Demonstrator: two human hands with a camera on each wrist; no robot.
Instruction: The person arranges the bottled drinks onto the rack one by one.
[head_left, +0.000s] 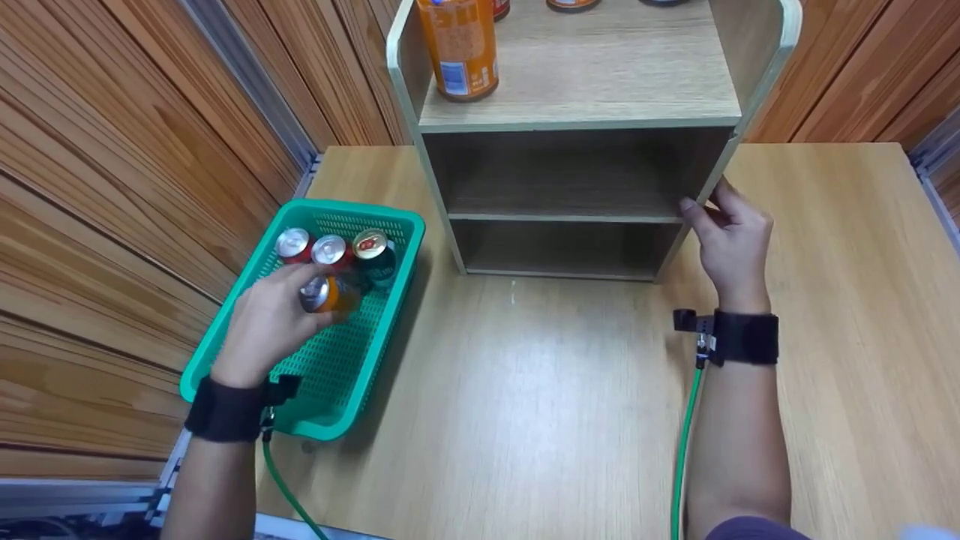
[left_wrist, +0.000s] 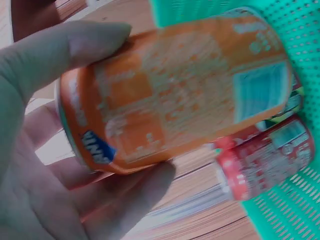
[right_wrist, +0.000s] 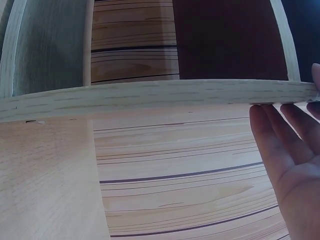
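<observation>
Near left, the left hand [head_left: 274, 322] curls its fingers around an orange can [head_left: 324, 294], lifted over the green basket [head_left: 225, 334] on the tabletop [head_left: 525, 412]. 3 cans [head_left: 334, 251] stand at the basket's far end. Farther right, the right hand [head_left: 731, 236] rests straight fingers against the wooden shelf's [head_left: 585, 112] side panel.

The orange can [left_wrist: 175, 95] in the left hand [left_wrist: 45, 165] is showing blurred in the left wrist view, so its label cannot be read. From the head view the hand is covering most of that can. On the far shelf unit [head_left: 585, 112], the tall orange bottle [head_left: 459, 46] is being cut off by the top edge, as are three other containers behind it. In the right wrist view, only the fingers [right_wrist: 290, 150] of the right hand are showing, cropped at the right edge.
</observation>
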